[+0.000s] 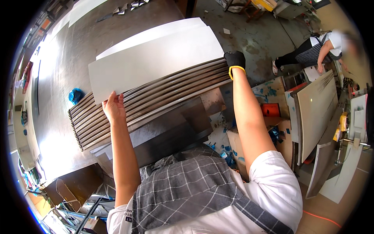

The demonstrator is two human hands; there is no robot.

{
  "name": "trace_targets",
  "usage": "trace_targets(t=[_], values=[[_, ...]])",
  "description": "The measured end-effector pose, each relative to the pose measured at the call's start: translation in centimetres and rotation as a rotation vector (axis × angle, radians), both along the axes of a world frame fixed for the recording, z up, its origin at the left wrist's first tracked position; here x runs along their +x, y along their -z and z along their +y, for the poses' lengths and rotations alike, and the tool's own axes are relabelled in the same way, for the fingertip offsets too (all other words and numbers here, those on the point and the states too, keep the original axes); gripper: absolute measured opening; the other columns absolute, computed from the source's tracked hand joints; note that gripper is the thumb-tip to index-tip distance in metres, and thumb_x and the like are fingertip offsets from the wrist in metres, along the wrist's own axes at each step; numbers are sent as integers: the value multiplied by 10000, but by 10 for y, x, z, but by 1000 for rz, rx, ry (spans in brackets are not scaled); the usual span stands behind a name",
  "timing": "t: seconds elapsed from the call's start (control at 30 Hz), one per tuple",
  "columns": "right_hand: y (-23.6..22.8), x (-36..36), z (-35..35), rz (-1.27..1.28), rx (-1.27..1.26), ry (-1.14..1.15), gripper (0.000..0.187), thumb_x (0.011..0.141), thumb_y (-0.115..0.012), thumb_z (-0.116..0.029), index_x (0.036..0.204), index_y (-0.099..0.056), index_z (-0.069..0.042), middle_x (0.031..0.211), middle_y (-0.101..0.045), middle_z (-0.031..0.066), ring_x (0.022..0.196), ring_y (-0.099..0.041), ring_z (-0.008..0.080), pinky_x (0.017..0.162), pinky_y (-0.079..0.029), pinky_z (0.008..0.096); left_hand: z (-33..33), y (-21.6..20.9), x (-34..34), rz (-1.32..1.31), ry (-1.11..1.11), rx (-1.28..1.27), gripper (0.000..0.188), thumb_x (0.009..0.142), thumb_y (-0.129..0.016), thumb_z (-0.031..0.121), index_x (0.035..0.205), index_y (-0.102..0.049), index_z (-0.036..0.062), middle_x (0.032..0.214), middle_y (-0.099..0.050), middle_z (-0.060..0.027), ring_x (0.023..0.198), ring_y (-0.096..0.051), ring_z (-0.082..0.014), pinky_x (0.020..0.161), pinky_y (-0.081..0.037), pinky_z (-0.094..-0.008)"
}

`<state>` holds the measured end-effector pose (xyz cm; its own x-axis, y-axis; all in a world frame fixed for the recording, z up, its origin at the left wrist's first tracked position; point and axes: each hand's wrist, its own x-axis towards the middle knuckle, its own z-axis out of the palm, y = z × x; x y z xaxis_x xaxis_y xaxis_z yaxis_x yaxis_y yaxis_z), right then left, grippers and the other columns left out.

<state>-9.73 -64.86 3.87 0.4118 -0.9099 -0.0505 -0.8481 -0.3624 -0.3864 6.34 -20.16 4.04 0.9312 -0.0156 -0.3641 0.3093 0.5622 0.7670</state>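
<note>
Covering part of a row of metal rods, a pale sheet slants before the person, overlapping a second, white sheet on its far side. The bare left hand pinches the near edge by its left corner, thumb and fingertips nearly together. The right hand, in a black glove with a yellow cuff, is curled closed at the right corner, fingertips hidden. Blue tape sits beside the rods on a metal table.

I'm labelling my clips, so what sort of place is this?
Probably a metal workshop: a pale flat sheet over a row of long bars, small scraps on a wide table, and large panels at the right.
</note>
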Motion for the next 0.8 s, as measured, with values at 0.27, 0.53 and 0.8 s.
trace_targets(t=[0.27, 0.53, 0.8], values=[[48, -6, -38, 0, -134, -160, 306, 679, -600, -330, 741, -681, -42, 844, -640, 226, 826, -619, 397, 735, -488, 471, 1, 5, 4, -13, -6, 69, 199, 820, -595, -52, 965, -513, 56, 873, -598, -66, 772, -598, -183, 742, -544, -387], [54, -12, -54, 108, -107, -386, 388, 713, -633, -403, 770, -677, -21, 726, -648, 178, 720, -631, 310, 635, -462, 409, 61, 0, 27, 96, 103, 495, 84, 853, -652, 153, 862, -598, 90, 732, -639, -11, 625, -619, -101, 457, -458, -211], [64, -9, -63, 53, 92, -172, 348, 742, -548, -357, 796, -682, -40, 862, -635, 197, 826, -602, 369, 743, -465, 437, 89, 12, 40, -239, 339, 1490, 343, 772, -633, 318, 877, -694, -3, 866, -679, -186, 821, -649, -317, 800, -488, -394]])
